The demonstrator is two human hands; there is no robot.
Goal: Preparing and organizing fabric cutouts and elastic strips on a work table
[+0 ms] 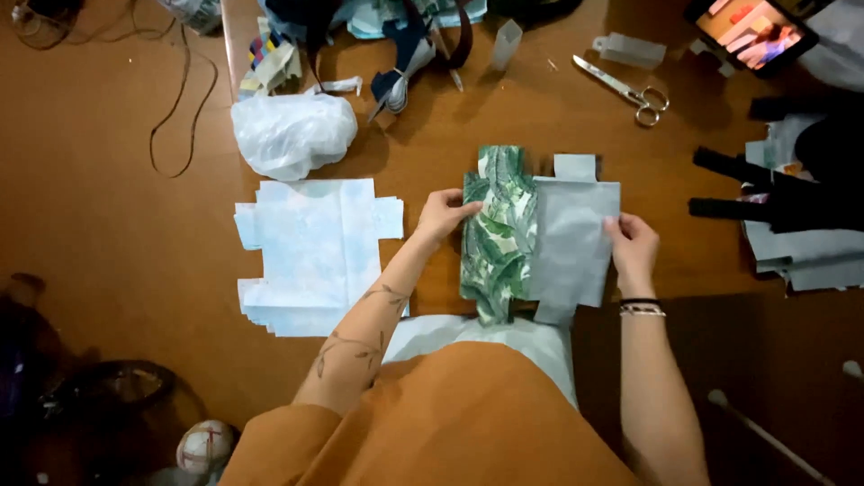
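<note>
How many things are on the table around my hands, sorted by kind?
Flat paper cutouts: 2, the leaf-print cutout held by left hand and right hand, and the pale blue cutout
Scissors: 1
White plastic bag: 1
Tablet: 1
Total: 5

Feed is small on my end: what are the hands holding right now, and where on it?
Both hold one flat cut-out sheet on the table: the left hand at its leaf-printed left edge, the right hand at its plain grey right edge.
</note>
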